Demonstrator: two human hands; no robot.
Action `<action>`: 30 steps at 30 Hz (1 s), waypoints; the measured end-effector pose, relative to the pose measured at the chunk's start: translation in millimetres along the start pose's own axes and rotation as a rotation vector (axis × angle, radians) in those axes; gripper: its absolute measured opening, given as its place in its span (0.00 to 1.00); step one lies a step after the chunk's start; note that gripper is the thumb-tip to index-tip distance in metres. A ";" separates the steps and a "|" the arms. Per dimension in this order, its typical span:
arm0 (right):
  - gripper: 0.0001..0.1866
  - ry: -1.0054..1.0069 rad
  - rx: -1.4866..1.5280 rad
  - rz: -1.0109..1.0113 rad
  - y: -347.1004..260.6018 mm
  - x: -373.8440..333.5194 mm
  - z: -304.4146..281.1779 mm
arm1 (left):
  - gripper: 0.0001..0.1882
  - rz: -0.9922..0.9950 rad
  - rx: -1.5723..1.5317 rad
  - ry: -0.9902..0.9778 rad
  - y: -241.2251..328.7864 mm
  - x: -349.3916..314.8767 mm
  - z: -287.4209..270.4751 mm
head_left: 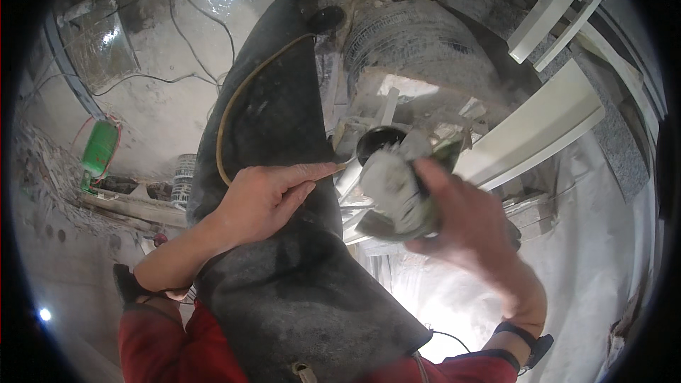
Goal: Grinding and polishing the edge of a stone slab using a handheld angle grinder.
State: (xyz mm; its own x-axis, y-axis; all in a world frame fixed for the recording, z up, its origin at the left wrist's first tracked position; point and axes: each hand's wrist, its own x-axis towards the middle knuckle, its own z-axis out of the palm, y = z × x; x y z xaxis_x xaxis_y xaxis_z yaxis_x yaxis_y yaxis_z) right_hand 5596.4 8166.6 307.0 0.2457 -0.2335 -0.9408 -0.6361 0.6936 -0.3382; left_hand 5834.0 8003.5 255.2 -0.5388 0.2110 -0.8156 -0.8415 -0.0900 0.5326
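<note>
My right hand (472, 223) is wrapped round a dust-coated angle grinder (397, 191) with a greenish body. A round black part (379, 143) shows at its far end. To the left, my left hand (259, 202) is closed, its index finger pointing right toward the grinder and the thumb just below. A small brownish tip shows at that fingertip, too small to name. The left hand is above a dark apron (273, 128), which covers my front and stretches away from me. A gap separates the left fingertip from the grinder.
Pale long bars (543, 124) lie at the right, beside a grey speckled slab (624, 149). Beyond the grinder is a large dusty round object (425, 42). At the left are a green cylinder (101, 145), a striped roll (184, 179) and loose dark cables (170, 79).
</note>
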 end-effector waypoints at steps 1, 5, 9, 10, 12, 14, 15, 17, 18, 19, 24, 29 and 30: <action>0.48 0.057 0.245 -0.002 10.8 3.6 -11.6 | 0.18 0.029 -0.004 0.023 -0.7 -2.6 2.0; 0.33 0.045 0.600 0.008 66.5 40.3 -47.4 | 0.18 0.000 0.023 -0.032 6.7 -1.8 -2.6; 0.28 -0.095 0.647 0.145 85.4 67.8 -57.3 | 0.18 0.019 0.007 -0.018 5.6 0.0 -6.2; 0.29 -0.080 0.658 0.155 82.4 66.8 -56.9 | 0.18 0.023 0.029 -0.020 5.8 0.8 -8.1; 0.33 -0.002 0.821 -0.019 62.0 45.7 -47.9 | 0.18 -0.008 0.004 -0.023 6.9 0.5 -10.9; 0.45 0.017 0.496 0.003 31.1 22.4 -43.7 | 0.18 -0.049 -0.023 -0.030 5.0 -3.0 -10.0; 0.47 0.005 0.360 -0.028 18.3 14.9 -35.4 | 0.18 -0.015 0.001 -0.002 3.5 -4.4 -9.1; 0.49 0.077 0.074 -0.191 4.2 2.9 -7.7 | 0.18 0.040 0.023 0.028 -0.7 -0.7 -8.8; 0.50 0.094 -0.053 -0.250 -0.6 1.2 -0.8 | 0.18 0.038 0.018 0.040 -2.2 -0.5 -6.4; 0.50 0.092 -0.055 -0.253 0.0 1.5 -1.6 | 0.17 0.035 0.013 0.053 -3.2 0.4 -5.5; 0.45 0.093 0.404 -0.021 17.9 6.5 -35.2 | 0.17 0.060 0.000 0.022 -4.3 5.1 -5.3; 0.37 -0.209 0.691 0.162 83.9 78.7 -64.9 | 0.17 0.013 0.124 -0.057 4.9 7.2 -10.7; 0.36 -0.176 0.722 0.184 89.1 84.4 -61.9 | 0.17 -0.016 0.098 -0.071 7.0 7.1 -11.0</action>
State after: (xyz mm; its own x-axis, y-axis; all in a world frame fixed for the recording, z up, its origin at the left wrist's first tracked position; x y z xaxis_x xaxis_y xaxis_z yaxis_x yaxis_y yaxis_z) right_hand 5515.2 8166.5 196.1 0.3332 -0.0013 -0.9428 -0.0565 0.9982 -0.0214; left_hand 5823.8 7993.7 250.6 -0.5185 0.2802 -0.8079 -0.8401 0.0092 0.5423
